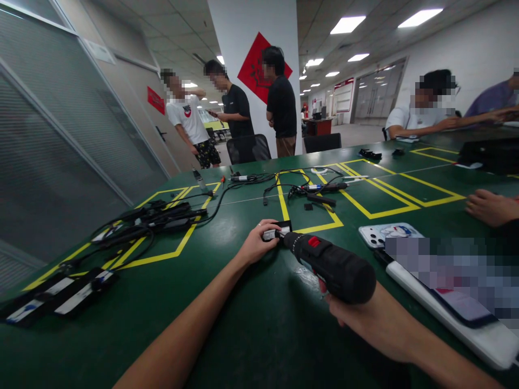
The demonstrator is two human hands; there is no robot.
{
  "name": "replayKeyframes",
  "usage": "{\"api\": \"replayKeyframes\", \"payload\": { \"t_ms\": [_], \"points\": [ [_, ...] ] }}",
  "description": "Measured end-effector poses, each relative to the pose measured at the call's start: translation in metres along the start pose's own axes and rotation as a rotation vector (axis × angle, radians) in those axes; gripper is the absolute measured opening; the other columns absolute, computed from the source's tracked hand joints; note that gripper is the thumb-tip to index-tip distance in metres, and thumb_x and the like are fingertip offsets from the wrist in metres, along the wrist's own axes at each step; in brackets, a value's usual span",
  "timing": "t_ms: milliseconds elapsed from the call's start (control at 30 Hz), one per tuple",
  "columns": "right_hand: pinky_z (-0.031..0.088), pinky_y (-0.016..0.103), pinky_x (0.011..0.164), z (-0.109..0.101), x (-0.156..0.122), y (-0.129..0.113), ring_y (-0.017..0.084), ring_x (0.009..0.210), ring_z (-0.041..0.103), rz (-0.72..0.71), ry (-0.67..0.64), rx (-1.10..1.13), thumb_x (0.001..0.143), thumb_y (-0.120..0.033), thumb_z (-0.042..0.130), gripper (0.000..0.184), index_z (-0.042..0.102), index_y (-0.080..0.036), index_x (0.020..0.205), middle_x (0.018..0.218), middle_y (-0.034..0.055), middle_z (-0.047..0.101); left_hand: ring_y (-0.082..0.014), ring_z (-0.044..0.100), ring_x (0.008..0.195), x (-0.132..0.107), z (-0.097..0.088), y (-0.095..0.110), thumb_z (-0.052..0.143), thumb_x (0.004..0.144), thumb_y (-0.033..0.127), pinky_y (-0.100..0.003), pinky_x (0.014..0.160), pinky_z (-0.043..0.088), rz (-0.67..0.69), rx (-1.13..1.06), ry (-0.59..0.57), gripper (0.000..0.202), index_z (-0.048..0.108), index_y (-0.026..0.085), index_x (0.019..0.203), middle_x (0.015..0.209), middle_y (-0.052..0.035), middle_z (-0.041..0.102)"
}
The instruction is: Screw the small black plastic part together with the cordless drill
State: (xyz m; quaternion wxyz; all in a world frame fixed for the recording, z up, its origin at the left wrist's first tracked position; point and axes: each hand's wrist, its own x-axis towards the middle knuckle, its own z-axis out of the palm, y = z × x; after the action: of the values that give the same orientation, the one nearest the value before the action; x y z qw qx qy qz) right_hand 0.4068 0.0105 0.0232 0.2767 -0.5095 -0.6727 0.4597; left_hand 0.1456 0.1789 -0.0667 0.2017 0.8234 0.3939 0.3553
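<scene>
My left hand [256, 242] is closed on a small black block with a white label [277, 231], pressing it down on the green table [251, 335]. My right hand [357, 316] grips a black electric screwdriver [330, 266] with a red switch. Its tip points left and meets the block's near end, right beside my left fingers.
Black power adapters and cables [160, 216] lie at left, flat black packs [60, 294] at the near left. Screwdrivers and wires [320, 188] sit further back. A white phone [385, 233] and white slab [458, 324] lie right. Another person's hand [488, 207] rests at far right; people stand behind.
</scene>
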Motion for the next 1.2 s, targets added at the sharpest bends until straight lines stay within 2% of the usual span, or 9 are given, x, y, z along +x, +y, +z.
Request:
{"api": "replayKeyframes", "payload": {
  "t_ms": [67,167,233,433,833,1200],
  "points": [
    [0.045,0.026,0.060,-0.001,0.000,-0.004,0.013,0.061,0.053,-0.001,-0.001,0.015,0.076,-0.020,0.053,0.019,0.064,-0.017,0.092,0.067,0.0004,0.059,-0.0260,0.051,0.114,0.000,0.000,0.001,0.061,0.085,0.026,-0.051,0.099,0.040,0.007,0.001,0.010,0.022,0.060,0.015,0.104,0.125,-0.0084,0.053],
    [0.042,0.024,0.056,-0.002,0.000,-0.011,0.011,0.056,0.049,0.012,-0.015,-0.006,0.075,-0.020,0.054,0.010,0.063,-0.015,0.072,0.061,-0.0008,0.055,-0.0260,0.051,0.114,-0.001,0.000,0.002,0.060,0.085,0.026,-0.051,0.098,0.040,0.016,0.001,0.021,0.023,0.060,0.015,0.105,0.124,-0.0084,0.054],
    [0.041,0.022,0.054,-0.002,-0.001,-0.016,0.010,0.055,0.047,0.021,-0.028,-0.019,0.074,-0.019,0.054,0.012,0.061,-0.015,0.064,0.059,-0.0010,0.054,-0.0260,0.052,0.113,-0.001,0.000,0.003,0.060,0.085,0.027,-0.051,0.097,0.041,0.021,-0.001,0.027,0.025,0.059,0.015,0.107,0.123,-0.0085,0.055],
    [0.044,0.023,0.057,-0.003,-0.002,-0.017,0.012,0.059,0.052,-0.002,-0.020,0.011,0.073,-0.018,0.055,0.015,0.065,-0.015,0.084,0.065,0.0001,0.058,-0.0260,0.052,0.113,-0.001,0.001,0.001,0.060,0.086,0.027,-0.051,0.097,0.041,0.015,0.004,0.029,0.025,0.058,0.015,0.108,0.123,-0.0086,0.054],
    [0.048,0.027,0.064,0.000,-0.001,-0.010,0.015,0.062,0.054,-0.024,0.039,-0.021,0.075,-0.024,0.057,0.019,0.066,-0.018,0.090,0.062,-0.0002,0.058,-0.0258,0.052,0.113,-0.001,-0.001,0.007,0.061,0.085,0.027,-0.050,0.098,0.041,-0.018,0.018,0.014,0.025,0.059,0.016,0.107,0.124,-0.0086,0.054],
    [0.046,0.024,0.061,-0.001,-0.002,-0.012,0.013,0.060,0.054,-0.026,0.012,-0.002,0.076,-0.023,0.054,0.019,0.065,-0.017,0.091,0.066,-0.0001,0.061,-0.0257,0.052,0.113,-0.001,0.000,0.006,0.061,0.085,0.027,-0.050,0.097,0.041,-0.027,0.018,0.017,0.025,0.059,0.015,0.106,0.124,-0.0085,0.054]
  ]
}}
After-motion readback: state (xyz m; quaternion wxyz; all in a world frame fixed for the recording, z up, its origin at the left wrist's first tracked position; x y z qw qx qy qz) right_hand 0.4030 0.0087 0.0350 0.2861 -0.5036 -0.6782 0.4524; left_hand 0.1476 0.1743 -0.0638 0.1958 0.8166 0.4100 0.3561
